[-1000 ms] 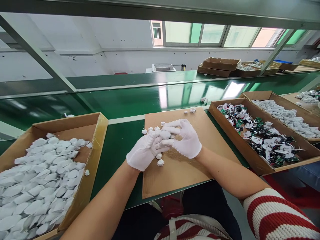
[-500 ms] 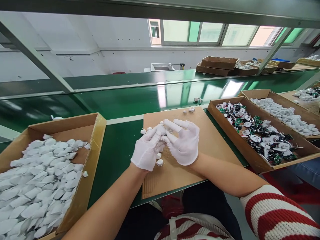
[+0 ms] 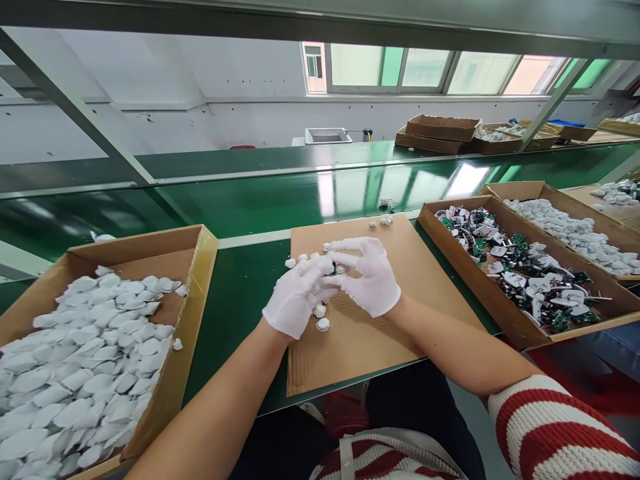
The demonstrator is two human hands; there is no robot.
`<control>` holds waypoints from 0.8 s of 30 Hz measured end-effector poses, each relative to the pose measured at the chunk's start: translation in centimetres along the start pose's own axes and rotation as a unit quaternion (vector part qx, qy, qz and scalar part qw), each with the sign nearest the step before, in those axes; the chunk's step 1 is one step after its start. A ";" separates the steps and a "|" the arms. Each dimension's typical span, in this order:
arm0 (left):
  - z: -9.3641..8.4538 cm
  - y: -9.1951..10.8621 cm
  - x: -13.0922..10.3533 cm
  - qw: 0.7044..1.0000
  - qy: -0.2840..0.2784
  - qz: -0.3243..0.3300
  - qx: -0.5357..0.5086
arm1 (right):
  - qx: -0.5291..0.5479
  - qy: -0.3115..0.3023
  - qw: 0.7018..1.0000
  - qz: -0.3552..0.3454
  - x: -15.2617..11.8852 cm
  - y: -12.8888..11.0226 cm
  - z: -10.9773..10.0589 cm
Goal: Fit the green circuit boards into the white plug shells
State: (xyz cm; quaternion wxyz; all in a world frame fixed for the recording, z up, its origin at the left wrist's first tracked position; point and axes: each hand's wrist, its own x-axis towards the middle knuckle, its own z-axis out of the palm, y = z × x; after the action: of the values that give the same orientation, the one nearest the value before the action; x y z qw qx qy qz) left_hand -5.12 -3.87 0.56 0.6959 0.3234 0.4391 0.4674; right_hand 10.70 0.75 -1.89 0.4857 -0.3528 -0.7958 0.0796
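My left hand (image 3: 293, 297), in a white glove, is closed around a small white part with a dark green edge (image 3: 335, 268), mostly hidden by the fingers. From the right, my gloved right hand (image 3: 369, 277) meets it with fingers stretched out and apart; its thumb reaches the left fingertips by the part. One right fingertip is close to a small white cap (image 3: 327, 247); whether they touch I cannot tell. Below the left fingers, another white cap (image 3: 323, 325) lies on the cardboard sheet (image 3: 385, 353). More caps (image 3: 291, 263) lie beyond the left hand.
At left stands a cardboard box (image 3: 203, 280) full of white shell pieces (image 3: 100, 360). To the right, a box (image 3: 463, 283) holds small circuit boards with wires and white parts, beside another box of white pieces (image 3: 565, 227). Small bits (image 3: 386, 221) lie at the sheet's far edge.
My right hand has turned and shifted slightly left, its fingers now lower and pointing at the left hand. The dark green edge of the held part has come into view.
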 end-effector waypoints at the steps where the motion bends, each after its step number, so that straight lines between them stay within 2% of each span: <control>1: 0.1 -0.1 0.0 0.999 0.019 0.012 0.025 | 0.005 0.002 1.000 -0.010 -0.1 0.0 0.1; 4: 0.4 -0.2 -0.1 0.997 0.048 0.035 0.056 | 0.010 0.010 0.999 -0.033 -0.3 0.1 0.4; 9: 0.1 0.3 -0.2 1.000 -0.013 0.000 0.012 | 0.016 -0.004 0.999 -0.038 -0.1 0.2 0.5; 13: -0.4 0.3 0.0 1.000 0.018 0.025 0.006 | 0.027 -0.012 0.999 -0.045 -0.2 -0.2 0.5; 14: -0.6 0.3 0.0 1.000 0.006 0.017 -0.007 | 0.032 -0.006 0.999 -0.040 -0.2 -0.2 0.4; 18: -1.3 0.4 0.3 0.989 -0.110 -0.033 -0.093 | 0.061 0.016 0.998 0.000 -0.4 -0.2 0.2; 19: -1.5 0.4 0.4 0.987 -0.125 -0.037 -0.097 | 0.072 0.011 0.997 0.007 -0.4 -0.1 0.2; 21: -1.6 0.1 0.6 0.989 -0.119 -0.029 -0.084 | 0.089 -0.009 0.996 0.007 -0.5 0.1 0.2; 24: -1.5 -0.3 0.8 0.996 -0.072 -0.006 -0.047 | 0.087 -0.020 0.996 0.011 -0.7 0.3 0.5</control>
State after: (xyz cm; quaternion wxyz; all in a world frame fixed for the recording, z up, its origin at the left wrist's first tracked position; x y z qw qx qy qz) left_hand -6.22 -3.14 -0.54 0.7430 0.3199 0.3676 0.4588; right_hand 10.66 0.67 -2.79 0.4976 -0.3166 -0.7913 0.1611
